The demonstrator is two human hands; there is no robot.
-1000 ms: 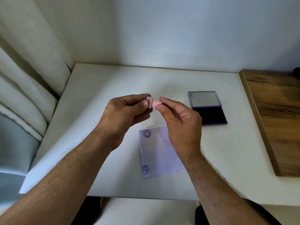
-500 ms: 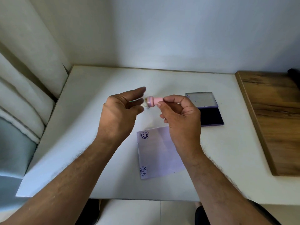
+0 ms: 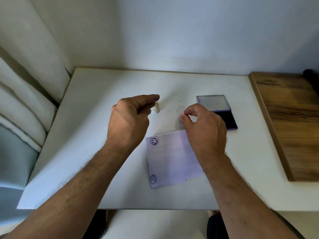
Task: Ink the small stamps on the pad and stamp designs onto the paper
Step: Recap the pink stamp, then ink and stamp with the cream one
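Note:
My right hand (image 3: 203, 128) pinches a small pink stamp (image 3: 181, 116) by its fingertips, just above the table and left of the open ink pad (image 3: 227, 122). A small white cap (image 3: 156, 108) sits between the thumb and forefinger of my left hand (image 3: 129, 121), low over the table. The white paper (image 3: 172, 159) lies in front of both hands. It carries a blue smiley print at its top left corner (image 3: 154, 140) and another at its bottom left corner (image 3: 153, 179). My right wrist covers the paper's right edge.
The ink pad's lid (image 3: 213, 102) lies folded back behind the dark pad. A wooden board (image 3: 290, 121) adjoins the white table (image 3: 96, 135) on the right. A curtain and a cushioned seat stand at the left. The wall runs along the table's far edge.
The hands have pulled apart: the white cap came off the pink stamp and went left and down with my left hand. My right hand dropped toward the table with the stamp.

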